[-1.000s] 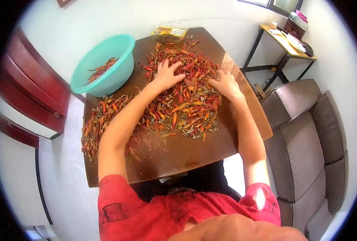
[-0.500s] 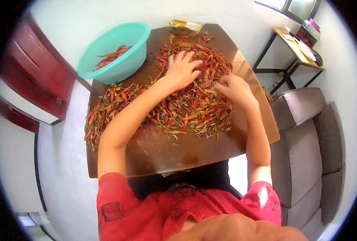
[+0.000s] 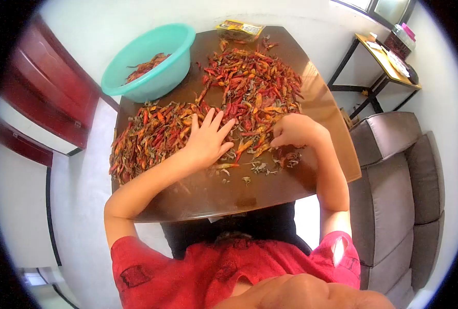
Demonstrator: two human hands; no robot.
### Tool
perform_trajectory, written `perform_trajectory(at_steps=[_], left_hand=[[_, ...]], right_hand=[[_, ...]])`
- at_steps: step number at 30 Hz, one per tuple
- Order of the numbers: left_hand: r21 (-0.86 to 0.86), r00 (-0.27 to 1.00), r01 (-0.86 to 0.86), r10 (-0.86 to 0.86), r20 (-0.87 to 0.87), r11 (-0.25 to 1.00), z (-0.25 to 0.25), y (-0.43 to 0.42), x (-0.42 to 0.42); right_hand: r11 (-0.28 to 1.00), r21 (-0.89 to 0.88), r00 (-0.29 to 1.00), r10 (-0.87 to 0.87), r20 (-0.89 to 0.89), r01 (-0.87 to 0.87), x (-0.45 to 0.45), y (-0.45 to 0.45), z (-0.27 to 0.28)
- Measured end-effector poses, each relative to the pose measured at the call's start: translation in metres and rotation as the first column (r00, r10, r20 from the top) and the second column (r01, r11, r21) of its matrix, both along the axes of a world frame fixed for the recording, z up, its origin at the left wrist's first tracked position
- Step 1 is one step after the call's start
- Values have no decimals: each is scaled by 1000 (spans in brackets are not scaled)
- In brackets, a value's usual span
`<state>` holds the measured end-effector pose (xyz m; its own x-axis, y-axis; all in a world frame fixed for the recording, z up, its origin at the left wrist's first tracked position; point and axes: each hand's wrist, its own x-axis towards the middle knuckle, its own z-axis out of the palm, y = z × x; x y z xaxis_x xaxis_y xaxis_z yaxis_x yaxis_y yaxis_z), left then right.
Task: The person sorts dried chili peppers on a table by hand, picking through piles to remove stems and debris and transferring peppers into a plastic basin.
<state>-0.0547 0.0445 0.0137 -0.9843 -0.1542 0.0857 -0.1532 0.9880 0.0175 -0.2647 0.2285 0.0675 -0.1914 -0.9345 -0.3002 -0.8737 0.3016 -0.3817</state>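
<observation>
Nearest us is bare table (image 3: 229, 198), open from the fingers back to the front edge, with a clear strip right of the right hand (image 3: 297, 131). That hand curls low at the chillies (image 3: 254, 90) – whether its fingers pinch any, we cannot tell. Our left hand (image 3: 208, 140) spreads its fingers wide, palm down among them, gripping nothing we can see. Beyond its fingertips, leftward, the bowl (image 3: 169, 82) holds more chillies; farther off, the packet (image 3: 239, 30) lies by the back edge.
</observation>
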Motion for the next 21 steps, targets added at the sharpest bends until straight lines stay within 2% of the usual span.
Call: perform_trajectory(at_steps=[3, 5, 7, 8, 9, 11, 13, 16, 17, 19, 20, 21], left_hand=[[-38, 999, 22, -21, 28, 999, 3, -6, 23], [-36, 999, -5, 6, 35, 999, 8, -10, 31], [-14, 996, -39, 40, 79, 999, 11, -14, 38], [25, 997, -42, 40, 58, 999, 11, -16, 40], [28, 997, -50, 48, 59, 998, 12, -16, 42], [57, 997, -59, 56, 56, 997, 13, -13, 42], [91, 998, -63, 63, 3, 994, 12, -10, 42], [127, 996, -91, 89, 18, 988, 19, -3, 37], [131, 995, -95, 94, 15, 987, 21, -1, 37], [121, 993, -99, 105, -44, 988, 22, 0, 36], [95, 986, -96, 107, -126, 991, 17, 1, 37], [102, 986, -94, 107, -130, 990, 16, 2, 38]], right_hand=[[987, 38, 983, -154, -101, 159, -2, 2, 7], [988, 4, 982, -156, -108, 158, -7, 4, 6], [963, -63, 962, -255, 97, 262, -9, 1, 11], [944, -191, 962, -259, 84, 270, -4, -2, 12], [946, -188, 964, -252, 84, 263, -4, -9, 6], [829, -513, 969, -131, 211, 224, -4, -23, -10], [846, -492, 971, -117, 207, 207, 6, -34, -6], [867, -492, 997, -75, 36, 83, 9, -56, -7], [869, -489, 997, -71, 32, 77, 10, -63, -7], [868, -494, 982, -131, -140, 46, 15, -75, -3], [873, -485, 971, -163, -175, 59, 19, -81, -2], [876, -479, 970, -163, -181, 57, 21, -89, -5]])
